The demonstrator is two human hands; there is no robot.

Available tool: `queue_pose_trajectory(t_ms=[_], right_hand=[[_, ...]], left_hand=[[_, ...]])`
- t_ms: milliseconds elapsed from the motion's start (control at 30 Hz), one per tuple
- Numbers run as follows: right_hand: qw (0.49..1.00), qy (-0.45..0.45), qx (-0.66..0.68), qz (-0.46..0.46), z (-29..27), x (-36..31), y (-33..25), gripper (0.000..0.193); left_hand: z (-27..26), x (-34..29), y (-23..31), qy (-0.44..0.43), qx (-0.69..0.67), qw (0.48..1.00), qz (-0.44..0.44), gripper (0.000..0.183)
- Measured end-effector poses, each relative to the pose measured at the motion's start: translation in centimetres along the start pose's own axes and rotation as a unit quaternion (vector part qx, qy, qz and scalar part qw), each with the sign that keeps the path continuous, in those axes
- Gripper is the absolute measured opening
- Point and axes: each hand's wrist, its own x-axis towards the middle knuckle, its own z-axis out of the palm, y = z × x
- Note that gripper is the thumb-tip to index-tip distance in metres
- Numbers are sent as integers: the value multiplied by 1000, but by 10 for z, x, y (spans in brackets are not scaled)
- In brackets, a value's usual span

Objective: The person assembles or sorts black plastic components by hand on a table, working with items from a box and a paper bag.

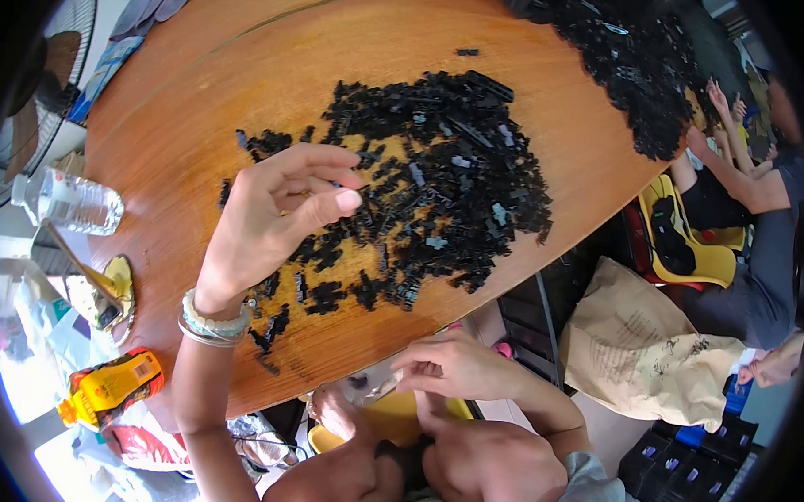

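Note:
Over the left part of a pile of small black plastic pieces [440, 164], my left hand [284, 198] is raised with its thumb drawn in toward the bent fingers. A speck of blue shows between them, too small to name. A pale beaded bracelet [214, 320] circles that wrist. My right hand [451, 363] is at the table's near edge, above my lap, its fingers curled downward. Whatever those fingers hold, if anything, is hidden. A few grey and light blue pieces [436, 243] lie among the black ones, and one black piece [466, 52] sits apart beyond the pile.
The wooden table [175, 155] carries a larger black heap [621, 73] at far right. Along the left stand a water bottle [72, 202], an orange-yellow drink bottle [114, 387] and a fan [58, 88]. To the right are a paper bag [638, 339], black crates [682, 469] and a seated person [747, 245].

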Motion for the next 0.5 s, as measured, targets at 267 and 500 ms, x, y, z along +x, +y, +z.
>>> queue_pose_trajectory(t_ms=[267,500], right_hand=[[829,460,-310,-65,-35,-17,15,19],[842,428,-317,-87,-35,-17,32,24]], left_hand=[[39,51,-20,-20,142,986,87,9],[86,133,-35,-24,471,811,347,7]])
